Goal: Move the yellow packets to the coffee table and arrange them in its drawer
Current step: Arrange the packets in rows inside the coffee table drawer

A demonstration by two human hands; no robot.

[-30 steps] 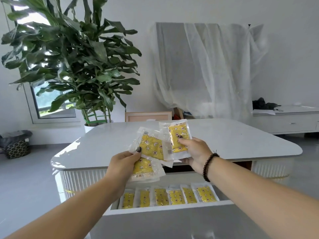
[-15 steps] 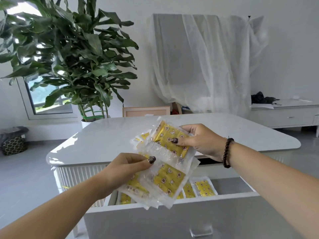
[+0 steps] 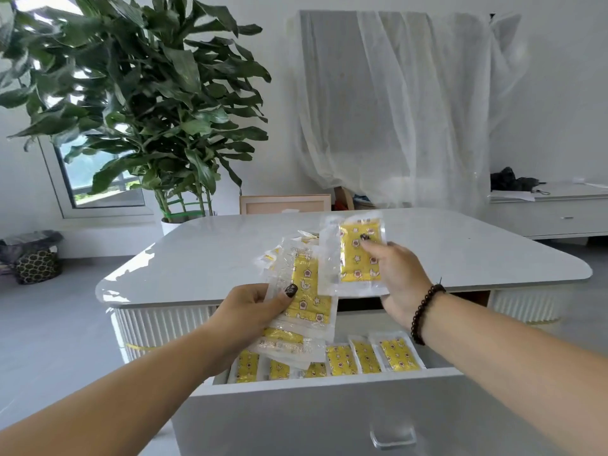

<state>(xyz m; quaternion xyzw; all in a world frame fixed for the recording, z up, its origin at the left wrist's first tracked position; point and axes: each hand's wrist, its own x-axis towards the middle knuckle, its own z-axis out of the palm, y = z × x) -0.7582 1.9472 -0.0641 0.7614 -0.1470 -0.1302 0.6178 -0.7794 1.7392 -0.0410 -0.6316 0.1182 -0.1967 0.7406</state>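
Observation:
My left hand (image 3: pixel 250 311) grips a fanned stack of yellow packets (image 3: pixel 306 291) in clear wrappers above the open drawer (image 3: pixel 329 386) of the white coffee table (image 3: pixel 210 258). My right hand (image 3: pixel 394 274) pinches a single yellow packet (image 3: pixel 357 255), held upright just right of the stack and slightly overlapping it. Inside the drawer, several yellow packets (image 3: pixel 365 357) lie side by side in a row along its front wall. The leftmost ones are partly hidden by the stack.
A large potted plant (image 3: pixel 148 110) stands behind the table's left corner. A white sheet (image 3: pixel 411 103) covers furniture at the back. A low white cabinet (image 3: pixel 552 212) sits at the right. A patterned bag (image 3: pixel 36 264) lies on the floor at the left.
My right hand has pulled one packet off the stack, up and to the right. My left hand has raised the remaining stack a little, uncovering more of the row in the drawer.

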